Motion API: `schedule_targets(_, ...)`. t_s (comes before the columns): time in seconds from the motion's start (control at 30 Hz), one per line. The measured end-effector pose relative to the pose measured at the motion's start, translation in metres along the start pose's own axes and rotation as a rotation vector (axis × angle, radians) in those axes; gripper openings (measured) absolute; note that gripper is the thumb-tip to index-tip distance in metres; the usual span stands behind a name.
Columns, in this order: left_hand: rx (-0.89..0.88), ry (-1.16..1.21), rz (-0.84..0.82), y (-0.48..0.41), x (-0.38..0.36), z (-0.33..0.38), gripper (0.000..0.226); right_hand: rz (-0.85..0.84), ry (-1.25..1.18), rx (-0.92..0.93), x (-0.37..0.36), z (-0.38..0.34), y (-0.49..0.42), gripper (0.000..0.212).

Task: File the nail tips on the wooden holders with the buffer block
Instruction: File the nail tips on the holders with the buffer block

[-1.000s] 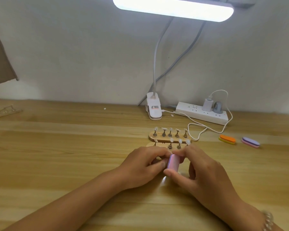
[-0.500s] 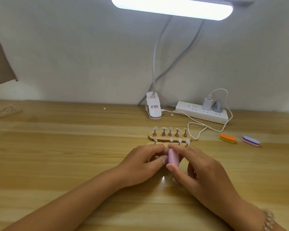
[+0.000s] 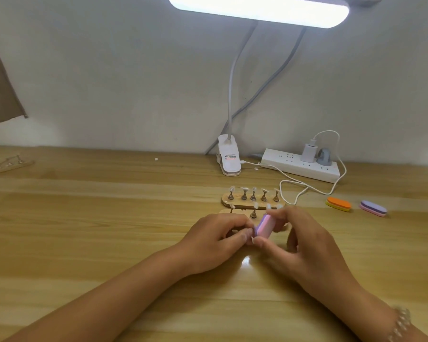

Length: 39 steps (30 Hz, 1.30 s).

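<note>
Right hand (image 3: 307, 248) pinches block (image 3: 265, 225), thumb one end, fingers other end, so flat side can rub. Left hand (image 3: 215, 240) curled up, touching block. Maybe steadying tip; can't tell what I hold. Block just above near holder (image 3: 226, 211).

Left hand (image 3: 218, 240) and right hand (image 3: 304, 245) meet mid-table (image 3: 84, 230), buffer block (image 3: 339, 227) between them. Near holder (image 3: 235, 211) at their 12 o'clock, partly under fingers; far holder (image 3: 260, 203) just behind it. Lamp clip (image 3: 229, 159) beyond at 12, power strip (image 3: 299, 166) at 1. Inner spare buffer (image 3: 338, 204), outer spare buffer (image 3: 373, 208) at 2. Third holder (image 3: 8, 165) at 10.
</note>
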<state>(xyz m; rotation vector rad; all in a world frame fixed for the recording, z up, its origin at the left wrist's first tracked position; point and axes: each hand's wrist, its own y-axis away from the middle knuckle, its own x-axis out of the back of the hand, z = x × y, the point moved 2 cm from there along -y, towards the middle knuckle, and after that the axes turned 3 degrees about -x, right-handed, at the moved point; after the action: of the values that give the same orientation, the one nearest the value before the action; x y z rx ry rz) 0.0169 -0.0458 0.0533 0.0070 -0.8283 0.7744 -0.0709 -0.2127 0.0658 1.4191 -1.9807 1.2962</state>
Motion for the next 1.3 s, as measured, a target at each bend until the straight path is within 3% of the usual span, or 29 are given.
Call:
schedule_targets(0.17, 0.001, -0.071, -0.017, 0.001, -0.001, -0.001, 0.019, -0.07, 0.101, 0.097, -0.005, -0.008, 0.006, 0.04)
schedule_targets(0.3, -0.003, -0.062, -0.012, 0.001, 0.0, 0.001, 0.017, 0.028, -0.012, -0.002, -0.001, 0.0, 0.0, 0.04)
schedule_targets(0.43, 0.0, -0.064, -0.018, 0.001, 0.0, -0.002, 0.019, -0.075, 0.078, 0.108, -0.006, -0.006, 0.005, 0.04)
schedule_targets(0.57, -0.001, -0.023, -0.004, 0.0, 0.001, -0.001, 0.017, 0.039, -0.02, -0.007, -0.001, 0.001, 0.0, 0.04)
schedule_targets(0.7, -0.007, -0.02, 0.005, 0.0, 0.0, -0.004, 0.019, -0.041, 0.083, 0.076, -0.007, -0.005, 0.004, 0.039)
schedule_targets(0.87, -0.007, 0.113, 0.027, 0.0, 0.001, -0.003, 0.017, 0.155, -0.127, -0.073, 0.003, 0.009, -0.004, 0.027)
schedule_targets(1.03, -0.009, 0.111, 0.029, -0.001, 0.001, -0.006, 0.02, -0.04, 0.08, 0.119, -0.006, -0.009, 0.006, 0.041)
schedule_targets(1.17, 0.011, 0.111, 0.041, -0.001, 0.001, -0.007, 0.014, 0.033, 0.007, 0.015, -0.002, -0.001, 0.0, 0.036)
schedule_targets(1.3, 0.005, 0.108, 0.013, -0.001, 0.002, -0.006, 0.02, -0.028, 0.108, 0.108, -0.005, -0.005, 0.004, 0.041)
